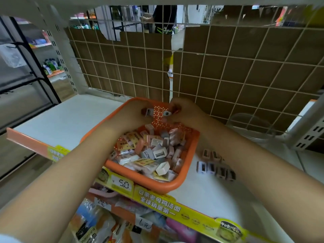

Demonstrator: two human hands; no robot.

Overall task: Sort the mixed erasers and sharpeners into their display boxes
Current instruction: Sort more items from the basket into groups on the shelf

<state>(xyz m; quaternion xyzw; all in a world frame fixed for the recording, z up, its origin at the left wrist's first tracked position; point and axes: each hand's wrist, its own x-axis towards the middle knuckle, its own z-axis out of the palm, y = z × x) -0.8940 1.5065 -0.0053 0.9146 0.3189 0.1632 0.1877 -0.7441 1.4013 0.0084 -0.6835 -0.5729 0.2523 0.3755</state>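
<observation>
Now your left hand (135,111) pinches a brown sharpener (147,112), your right hand (185,111) a grey one (167,113), both above the orange basket (149,183) of mixed erasers and sharpeners; sorted sharpeners (216,166) line the shelf (70,120) beside it.

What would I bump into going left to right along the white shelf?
Bare white shelf → orange basket full of erasers and sharpeners → sharpeners lined up on the shelf → clear plastic tub.

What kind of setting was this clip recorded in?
Most likely a shop aisle: a white retail shelf with a price tag reading 5.0 on its edge strip, packaged goods on the shelf below, and more stocked shelving behind.
</observation>
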